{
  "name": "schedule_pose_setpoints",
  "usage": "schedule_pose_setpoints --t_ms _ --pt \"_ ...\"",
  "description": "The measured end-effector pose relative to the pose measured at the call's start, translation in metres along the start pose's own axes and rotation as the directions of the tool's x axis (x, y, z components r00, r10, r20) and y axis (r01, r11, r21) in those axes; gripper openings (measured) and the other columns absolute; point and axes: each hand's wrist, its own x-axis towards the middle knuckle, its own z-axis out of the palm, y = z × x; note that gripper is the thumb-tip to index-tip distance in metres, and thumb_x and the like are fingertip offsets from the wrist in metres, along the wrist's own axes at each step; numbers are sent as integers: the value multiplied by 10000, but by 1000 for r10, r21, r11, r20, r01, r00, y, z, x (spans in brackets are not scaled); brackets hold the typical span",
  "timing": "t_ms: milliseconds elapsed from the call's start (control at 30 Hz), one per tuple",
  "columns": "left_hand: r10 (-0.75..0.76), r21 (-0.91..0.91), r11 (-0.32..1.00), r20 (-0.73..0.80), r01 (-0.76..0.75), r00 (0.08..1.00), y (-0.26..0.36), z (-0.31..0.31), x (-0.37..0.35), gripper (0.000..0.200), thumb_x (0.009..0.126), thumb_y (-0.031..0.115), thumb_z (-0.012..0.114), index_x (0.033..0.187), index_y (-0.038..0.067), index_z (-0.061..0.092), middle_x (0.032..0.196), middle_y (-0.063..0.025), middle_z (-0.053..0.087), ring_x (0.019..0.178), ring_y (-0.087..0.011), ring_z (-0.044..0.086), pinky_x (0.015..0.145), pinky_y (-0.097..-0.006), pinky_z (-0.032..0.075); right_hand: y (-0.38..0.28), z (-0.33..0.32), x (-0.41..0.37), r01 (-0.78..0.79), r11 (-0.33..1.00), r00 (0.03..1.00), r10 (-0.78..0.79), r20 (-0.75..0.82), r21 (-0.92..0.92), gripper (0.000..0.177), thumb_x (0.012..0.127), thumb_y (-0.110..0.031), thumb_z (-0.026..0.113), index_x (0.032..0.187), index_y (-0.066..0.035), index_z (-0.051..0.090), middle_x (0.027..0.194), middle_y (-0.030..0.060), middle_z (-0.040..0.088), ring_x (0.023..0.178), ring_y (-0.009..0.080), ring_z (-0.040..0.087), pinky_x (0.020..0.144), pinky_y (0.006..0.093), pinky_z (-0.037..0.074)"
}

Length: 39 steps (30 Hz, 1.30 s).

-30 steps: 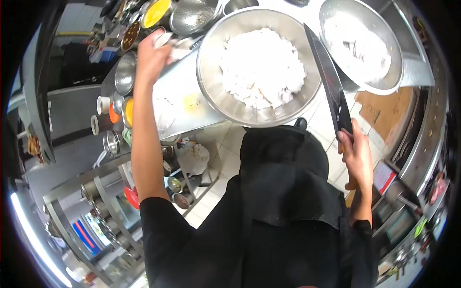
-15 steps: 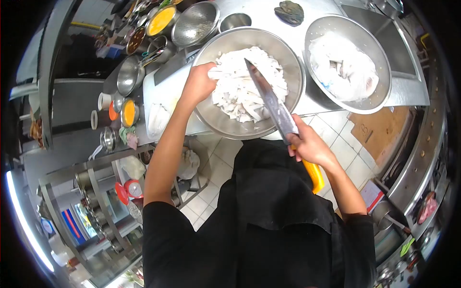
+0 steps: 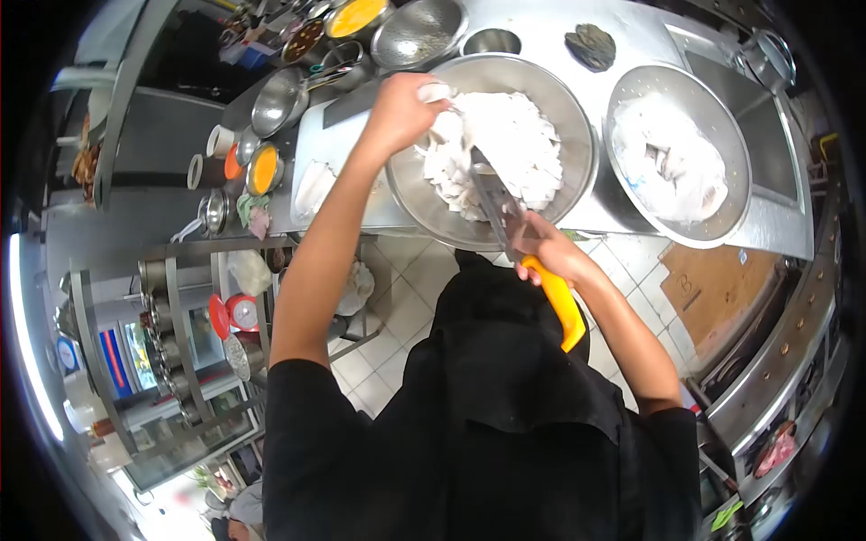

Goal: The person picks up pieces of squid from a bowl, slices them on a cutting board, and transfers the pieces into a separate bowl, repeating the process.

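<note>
A wide steel bowl (image 3: 577, 144) holds a heap of white pieces (image 3: 519, 149). Over its left rim my left hand (image 3: 403, 113) is closed on a white piece (image 3: 436, 92), with more white material hanging below the fingers. My right hand (image 3: 547, 248) is wrapped round the knife near the base of its yellow handle (image 3: 561, 305), at the bowl's near rim. The knife blade (image 3: 493, 197) reaches over the bowl, its tip at the white pieces beneath my left hand.
A second steel bowl (image 3: 741, 171) with white contents in a clear bag stands to the right, beside a sink (image 3: 767, 135). Left are a white cutting board (image 3: 336, 149) and bowls of yellow liquid (image 3: 264, 169). A dark crumpled item (image 3: 591, 47) lies behind.
My left hand has risen with white material in it. The knife has shifted left and turned, showing more of its yellow handle. The head view has shifted, moving the bowls right.
</note>
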Motion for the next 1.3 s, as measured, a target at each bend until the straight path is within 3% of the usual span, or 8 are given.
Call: schedule_pose_setpoints --t_ms 133,300,467,667,767,1167,1233,1300 --pt "92 43 994 86 -96 992 -24 24 12 781 674 338 799 1296 -10 480 1342 -308 428 1135 -376 545 884 -382 472 13 13 -28 27 1000 962 -26 -272 -1 632 926 -90 473 1462 -53 140 625 104 536 462 149 510 389 247 391" --pt "-64 -65 994 336 91 940 -70 25 6 1160 654 479 772 1484 63 76 1477 -301 179 1381 -396 220 1096 -399 282 40 3 -67 115 993 867 -107 -487 -14 525 919 -66 491 1392 -61 263 689 70 517 487 139 521 359 215 363" --pt "27 -427 903 165 47 986 -145 -9 -27 568 819 94 629 1357 91 445 1285 -102 554 1002 -225 612 841 -319 503 44 54 -80 122 980 688 -196 -698 -154 490 913 -86 533 1350 -59 313 743 56 523 504 124 523 350 210 358" --pt "-426 274 850 -147 451 892 -355 -80 -115 624 685 266 747 1200 -11 532 1207 -202 572 1164 -326 528 950 -374 438 43 153 -11 191 910 613 -404 -679 -369 565 916 -87 541 1406 -51 263 827 75 578 522 101 519 357 192 361" --pt "-443 323 866 144 381 885 -411 -76 -154 591 667 297 734 1145 -3 557 1129 -198 591 1089 -356 543 933 -413 437 23 206 46 121 946 766 -282 -577 -300 582 907 -51 537 1414 -41 251 851 80 588 538 101 526 380 200 382" --pt "-52 -44 998 -9 51 999 -336 -54 -209 237 728 55 691 921 61 554 1203 -136 488 1053 -354 506 877 -426 417 5 272 145 -234 870 843 -41 -536 -435 423 902 -4 506 1306 -19 383 690 56 541 537 96 527 420 233 411" --pt "-150 -118 985 -254 123 956 -342 -42 -196 198 734 40 676 898 48 566 1186 -155 504 1050 -350 514 866 -391 419 3 275 149 -301 769 827 -85 -556 -564 420 900 -36 520 1302 -27 401 619 53 526 520 92 510 433 266 414" --pt "-150 -128 985 -338 113 929 -347 -29 -182 195 736 23 649 916 52 579 1129 -135 543 1021 -322 531 839 -379 422 15 265 166 -361 356 832 -294 -470 -862 413 885 -65 521 1280 -32 406 660 231 595 580 391 598 565 454 462"
